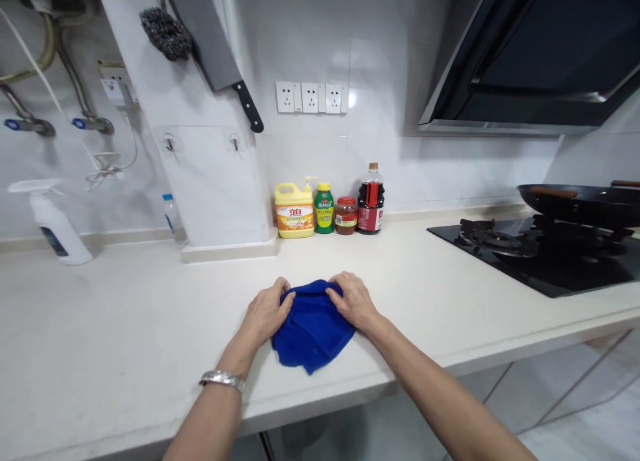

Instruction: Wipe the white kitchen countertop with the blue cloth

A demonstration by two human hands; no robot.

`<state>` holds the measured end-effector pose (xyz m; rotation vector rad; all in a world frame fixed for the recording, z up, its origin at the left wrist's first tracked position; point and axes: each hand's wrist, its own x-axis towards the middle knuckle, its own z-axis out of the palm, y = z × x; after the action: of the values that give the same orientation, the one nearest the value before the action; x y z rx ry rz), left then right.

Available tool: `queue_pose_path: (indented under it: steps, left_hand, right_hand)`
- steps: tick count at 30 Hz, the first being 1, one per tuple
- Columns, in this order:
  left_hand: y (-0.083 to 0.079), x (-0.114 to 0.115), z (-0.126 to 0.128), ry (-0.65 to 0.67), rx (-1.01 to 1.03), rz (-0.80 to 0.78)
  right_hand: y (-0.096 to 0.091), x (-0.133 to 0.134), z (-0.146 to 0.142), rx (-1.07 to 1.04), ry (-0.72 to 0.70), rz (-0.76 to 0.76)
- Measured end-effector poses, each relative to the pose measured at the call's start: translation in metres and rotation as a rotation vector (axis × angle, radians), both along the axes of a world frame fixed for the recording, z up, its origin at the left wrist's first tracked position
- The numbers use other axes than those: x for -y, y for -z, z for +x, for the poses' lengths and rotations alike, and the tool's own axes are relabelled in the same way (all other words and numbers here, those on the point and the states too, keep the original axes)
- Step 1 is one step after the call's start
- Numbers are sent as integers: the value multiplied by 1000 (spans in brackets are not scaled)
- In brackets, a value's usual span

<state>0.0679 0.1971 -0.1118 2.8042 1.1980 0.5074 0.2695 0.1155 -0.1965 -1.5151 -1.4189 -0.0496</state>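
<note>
The fingers and thumb of the bare left hand (267, 310) are pinched together on the upper left edge of a rumpled royal-blue fabric cloth (316, 328); those of the bare right hand (354, 301) clamp its upper right edge. The cloth lies on the pale, smooth surface (150, 328), near its front edge, with a fold along its far side and a corner pointing toward the person. A wide silver metal bracelet (223, 380) circles the left wrist.

Beyond the cloth, against the wall, stand in a row a yellow plastic jug with a pump (295, 214), a green bottle with a yellow cap (324, 211), a squat red-lidded jar (346, 218) and a dark-filled bottle with a brown cap (371, 208). Well to the right, a black wok (590, 206) sits on a glossy black gas cooktop (545, 278). Far to the left stand a clear blue-capped plastic bottle (175, 221) and a white spray bottle (59, 228), both upright.
</note>
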Motion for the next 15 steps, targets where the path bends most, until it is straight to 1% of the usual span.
queue_pose_path:
  steps: [1,2,3,4,5,7,9,10,12,15]
  left_hand:
    - [0,-1,0,-5,11,-19]
    - [1,-2,0,-6,23,-45]
    - [1,-3,0,-3,35,-74]
    - [2,-4,-1,2,45,-101]
    - [2,-5,-1,7,53,-122]
    - [4,-8,-2,10,68,-144]
    - [5,-10,-3,10,84,-151]
    - [5,-10,-3,11,91,-151]
    - [6,-11,-4,7,101,-153]
    - [7,-12,-4,-5,106,-158]
  right_hand:
    - [0,0,-1,-41,39,94]
    - [-1,2,-1,-94,48,183]
    - [-3,5,-2,-157,14,257]
    - [-6,9,-3,-218,-64,306]
    - [-9,14,-4,-266,-172,324]
    - [-14,27,-9,-316,-425,283]
    - [-18,39,-14,-312,-610,207]
    - [-18,43,-17,-296,-664,183]
    - [-18,49,-21,-246,-722,151]
    - [-15,51,-25,-123,-738,112]
